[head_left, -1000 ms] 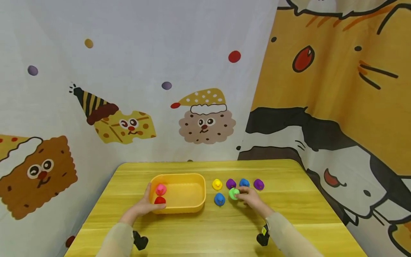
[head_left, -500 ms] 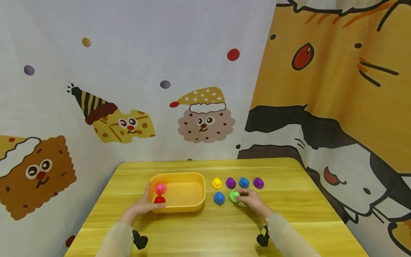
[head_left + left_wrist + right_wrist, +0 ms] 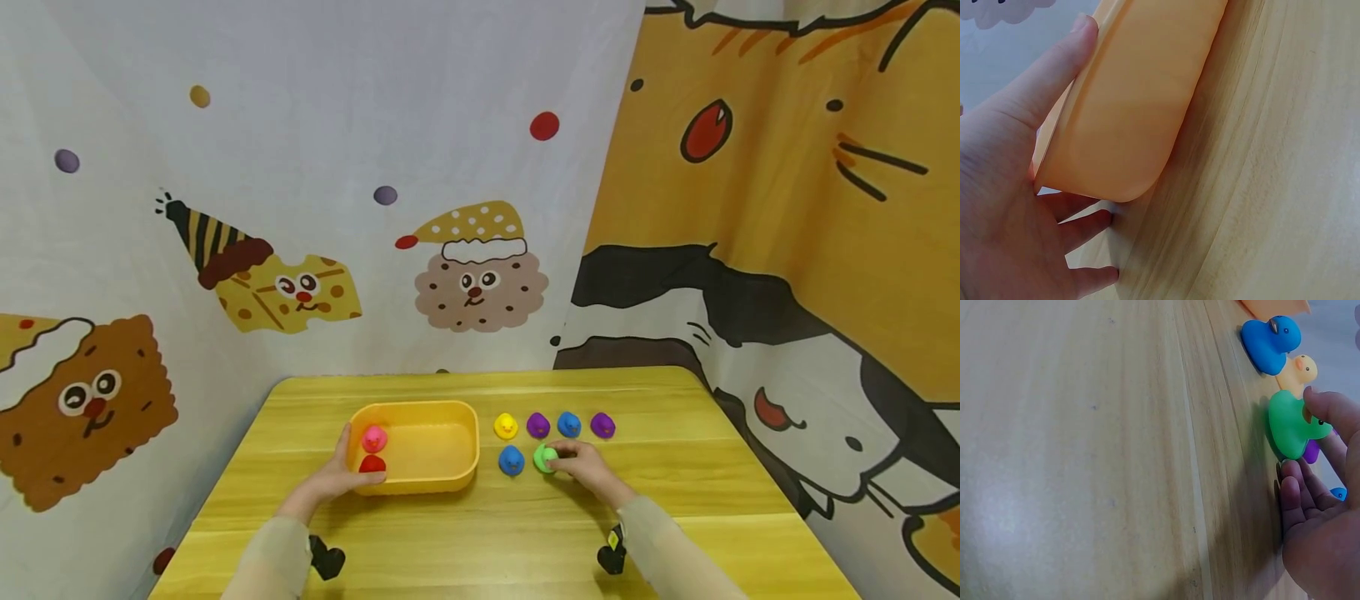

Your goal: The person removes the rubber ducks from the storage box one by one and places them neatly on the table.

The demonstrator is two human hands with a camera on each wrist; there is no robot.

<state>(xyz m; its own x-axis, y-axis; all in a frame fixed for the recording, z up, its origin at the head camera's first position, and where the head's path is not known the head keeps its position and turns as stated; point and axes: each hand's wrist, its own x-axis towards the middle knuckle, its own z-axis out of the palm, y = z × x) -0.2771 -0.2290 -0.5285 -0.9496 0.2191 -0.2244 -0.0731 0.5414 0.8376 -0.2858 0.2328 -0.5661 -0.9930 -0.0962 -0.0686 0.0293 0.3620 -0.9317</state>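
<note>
My left hand (image 3: pixel 330 481) holds the left end of a yellow-orange plastic basin (image 3: pixel 478 450), its thumb over the near rim and its fingers along the outer wall. In the left wrist view the thumb (image 3: pixel 1054 69) lies along the basin's rim. A pink rubber duck (image 3: pixel 374 438) and a red rubber duck (image 3: pixel 371 463), partly hidden by the rim, sit inside at the left. My right hand (image 3: pixel 588 468) pinches a green rubber duck (image 3: pixel 544 458) by its head between thumb and index finger; the right wrist view shows the duck (image 3: pixel 1286 425) at the table surface.
Right of the basin stand a near blue duck (image 3: pixel 512 460) and a back row: yellow duck (image 3: pixel 506 427), purple duck (image 3: pixel 537 425), blue duck (image 3: pixel 569 424) and another purple duck (image 3: pixel 602 425). The wooden table (image 3: pixel 465 542) meets a cartoon-printed curtain (image 3: pixel 465 108).
The green duck has turned under my right fingers, its face swinging from the camera toward the right hand, staying in nearly the same spot. The left hand and basin stay put.
</note>
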